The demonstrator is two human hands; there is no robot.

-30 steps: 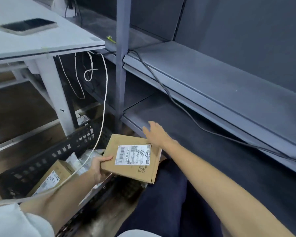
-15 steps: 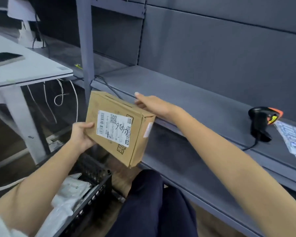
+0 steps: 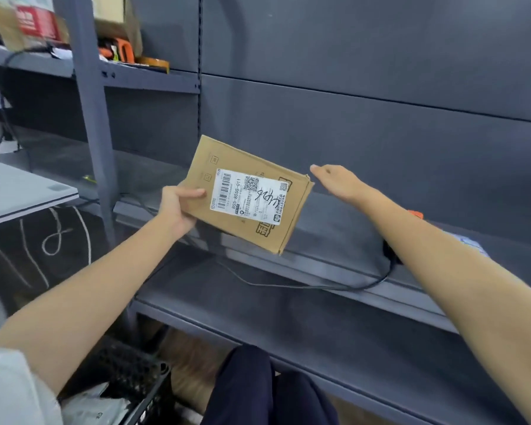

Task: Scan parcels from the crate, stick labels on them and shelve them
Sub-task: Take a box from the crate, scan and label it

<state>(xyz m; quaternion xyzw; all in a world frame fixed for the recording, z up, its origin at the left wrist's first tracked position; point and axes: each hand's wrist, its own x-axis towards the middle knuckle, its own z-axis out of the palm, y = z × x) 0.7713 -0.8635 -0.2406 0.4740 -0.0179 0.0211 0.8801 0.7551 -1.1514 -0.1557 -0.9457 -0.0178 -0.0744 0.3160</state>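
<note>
My left hand (image 3: 178, 207) grips the left edge of a flat brown cardboard parcel (image 3: 267, 228), thumb on its front. The parcel is tilted in the air in front of the grey shelf (image 3: 334, 231) and shows a white shipping label (image 3: 249, 196) with a barcode and handwriting. My right hand (image 3: 337, 182) reaches out flat, its fingers straight, at the parcel's upper right corner; I cannot tell whether it touches. The black crate (image 3: 132, 369) with white bagged parcels (image 3: 95, 406) sits at the bottom left. My right forearm hides most of the scanner, of which an orange tip (image 3: 416, 213) shows.
A black cable (image 3: 288, 285) runs along the lower shelf edge. Boxes, scissors and tape (image 3: 120, 50) lie on the upper left shelf. A white table (image 3: 22, 191) stands at the left, a grey upright post (image 3: 92, 124) beside it. My dark-trousered knees (image 3: 273, 391) are below.
The parcel has been lifted from above the crate to shelf height and turned with its label facing me. My right hand has risen with it along the shelf.
</note>
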